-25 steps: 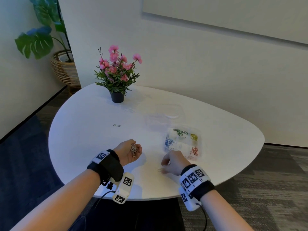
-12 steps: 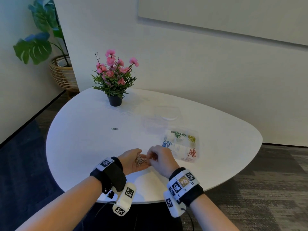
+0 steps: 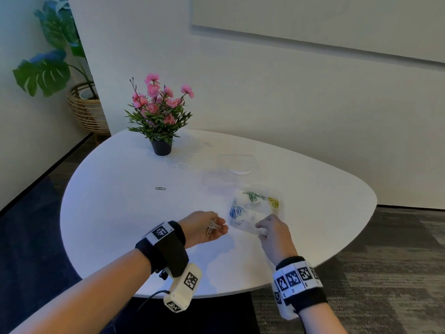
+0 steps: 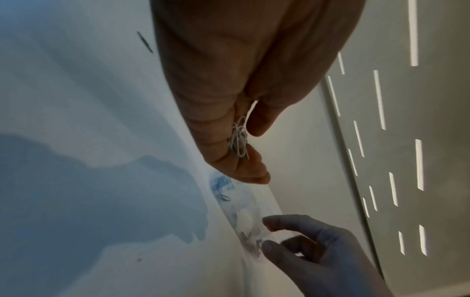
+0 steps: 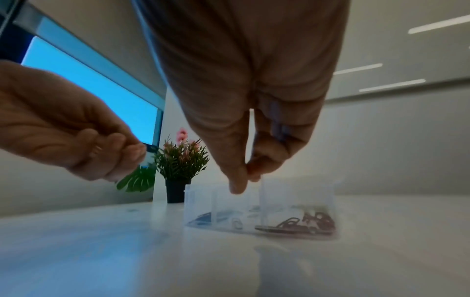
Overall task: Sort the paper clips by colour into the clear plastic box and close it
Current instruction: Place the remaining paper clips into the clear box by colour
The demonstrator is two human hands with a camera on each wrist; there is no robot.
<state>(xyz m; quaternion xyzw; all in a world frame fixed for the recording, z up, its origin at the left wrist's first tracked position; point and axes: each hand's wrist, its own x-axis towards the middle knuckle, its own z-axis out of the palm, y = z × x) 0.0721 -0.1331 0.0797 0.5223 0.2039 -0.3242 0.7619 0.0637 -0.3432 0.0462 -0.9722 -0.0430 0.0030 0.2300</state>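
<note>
The clear plastic box lies open on the white table, with green clips, yellow clips and blue clips in separate compartments. Red clips show in the right wrist view. My left hand is palm up just left of the box, cupping a bunch of silver clips. My right hand hovers over the box's near edge with thumb and forefinger tips close together. No clip shows between them.
One loose clip lies alone on the table's left middle. A potted pink flower stands at the far edge. The box's clear lid lies flat behind it. A leafy plant in a wicker basket stands on the floor.
My right hand went from the table to my left palm, then right to the box's near edge. The left hand stayed cupped around the silver clips, drifting slightly right.
</note>
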